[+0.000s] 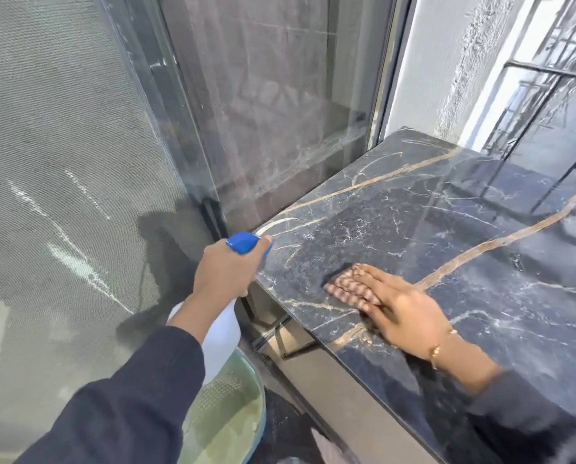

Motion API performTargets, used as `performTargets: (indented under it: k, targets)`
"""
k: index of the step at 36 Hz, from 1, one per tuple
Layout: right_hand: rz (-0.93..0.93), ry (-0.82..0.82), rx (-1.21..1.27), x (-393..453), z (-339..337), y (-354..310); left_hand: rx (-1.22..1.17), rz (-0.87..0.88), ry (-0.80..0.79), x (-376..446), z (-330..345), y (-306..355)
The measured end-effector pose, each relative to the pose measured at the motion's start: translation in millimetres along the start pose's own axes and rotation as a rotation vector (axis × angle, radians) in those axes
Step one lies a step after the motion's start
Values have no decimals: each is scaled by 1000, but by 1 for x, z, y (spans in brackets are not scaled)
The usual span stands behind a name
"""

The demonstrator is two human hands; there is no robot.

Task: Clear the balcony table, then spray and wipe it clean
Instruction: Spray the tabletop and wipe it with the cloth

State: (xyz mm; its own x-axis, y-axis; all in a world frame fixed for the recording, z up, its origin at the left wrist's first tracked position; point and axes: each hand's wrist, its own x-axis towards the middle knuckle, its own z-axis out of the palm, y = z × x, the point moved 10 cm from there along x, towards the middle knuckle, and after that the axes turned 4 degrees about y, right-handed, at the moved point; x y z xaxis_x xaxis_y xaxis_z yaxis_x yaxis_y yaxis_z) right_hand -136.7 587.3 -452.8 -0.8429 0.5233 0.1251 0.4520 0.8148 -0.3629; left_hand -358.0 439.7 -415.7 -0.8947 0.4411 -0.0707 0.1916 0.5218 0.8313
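The cloth [350, 289], a checked pink-and-white rag folded small, lies flat on the dark marble worktop [447, 209] near its front left corner. The right hand [403, 313] presses down on it, fingers straight and together, palm low, so the rag shows only ahead of the fingertips. A thin gold bracelet [439, 349] sits at that wrist.

Off the worktop's left edge, the left hand [224, 271] grips the neck of a spray bottle [224, 333], fingers curled round it below the blue trigger head [246, 242]. The nozzle points in over the corner, toward the patch just beyond the cloth. Whether a finger is on the trigger I cannot tell.

What shows of the worktop is bare of objects, so by my reading the clearing is done and this is the spray-and-wipe stage. To do it well: mist the stone ahead of the rag, not the hand, then push the cloth through the wet patch in long overlapping strokes, working from the window side toward the front edge. Keep the palm flat so pressure spreads evenly. The glossy surface will show streaks, so finish each pass right off the edge.

Behind the corner stands a sliding glass door [279, 112] with a mesh screen [62, 162] to the left. Below the bottle sits a pale green glass-topped stool or basin [233, 416]; which one, I can't say.
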Motion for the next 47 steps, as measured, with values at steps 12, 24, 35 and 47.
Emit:
performTargets:
  k: [12,24,35,47]
  targets:
    - [66,-30,-42,117,34,-42,-2,17,-53,-12,17,-4]
    - [170,-75,-63,42,-24,50,19,-14,-216,-39,30,-6]
    - [358,35,-54,12,-48,82,-20,58,-432,-114,52,9]
    - [418,81,-54,-66,-50,63,147,87,-283,-133,39,1]
